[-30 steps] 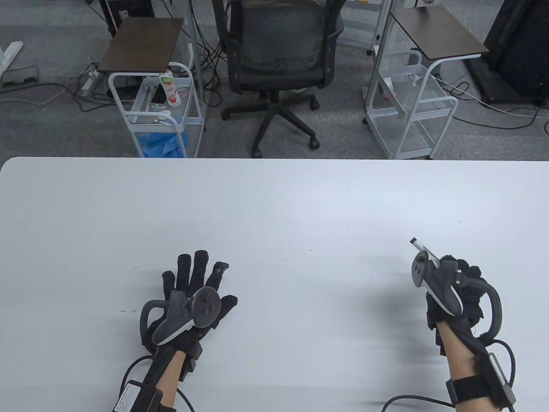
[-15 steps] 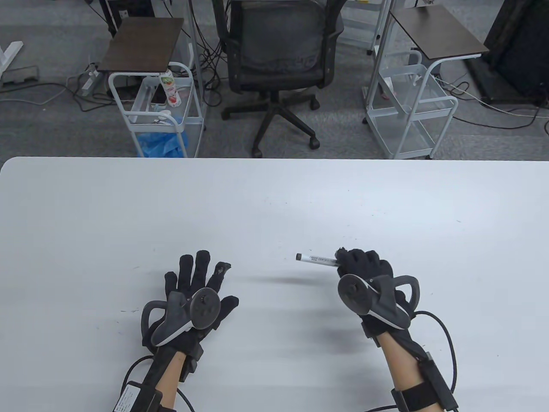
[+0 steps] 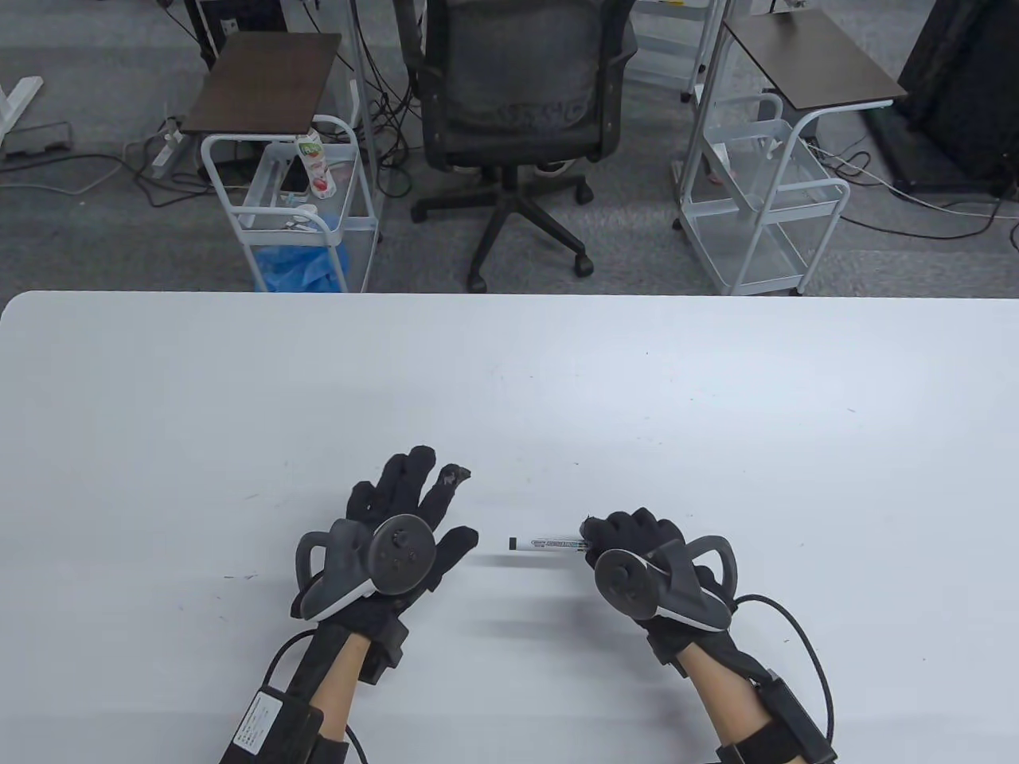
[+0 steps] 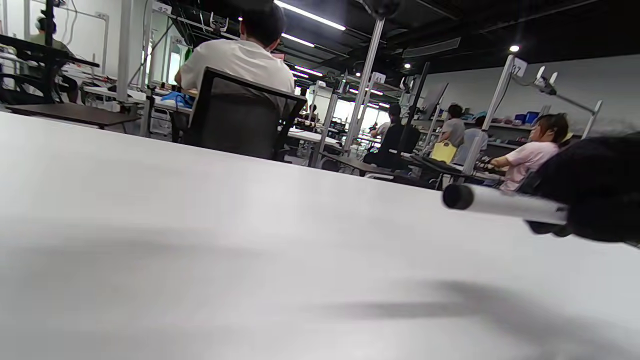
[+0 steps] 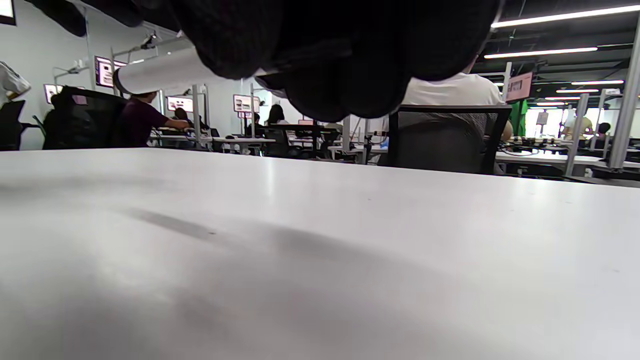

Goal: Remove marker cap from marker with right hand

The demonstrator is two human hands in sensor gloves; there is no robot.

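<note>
My left hand (image 3: 390, 533) sits at about seven o'clock on the table (image 3: 509, 374), fingers spread and pointing toward one o'clock, palm down, holding nothing. Whether the palm rests on the surface or hovers just above it, I cannot tell. Its thumb tip points toward three o'clock, near the marker's free end but not touching it.

The marker (image 3: 548, 543) lies level in the air between my hands, at about six o'clock on the table, its dark-tipped end pointing to nine o'clock toward my left thumb. Its shadow falls on the table just below. In the left wrist view the white barrel (image 4: 505, 204) juts out from the dark glove, clear of the tabletop.

My right hand (image 3: 649, 557), at about five o'clock, is curled closed around the marker's other end, fingers wrapped over the barrel. The part inside my fist is hidden, so I cannot tell whether the cap is there or how it sits. In the right wrist view my bunched fingers (image 5: 340, 60) hang over the table with the barrel sticking out to the left.
</note>
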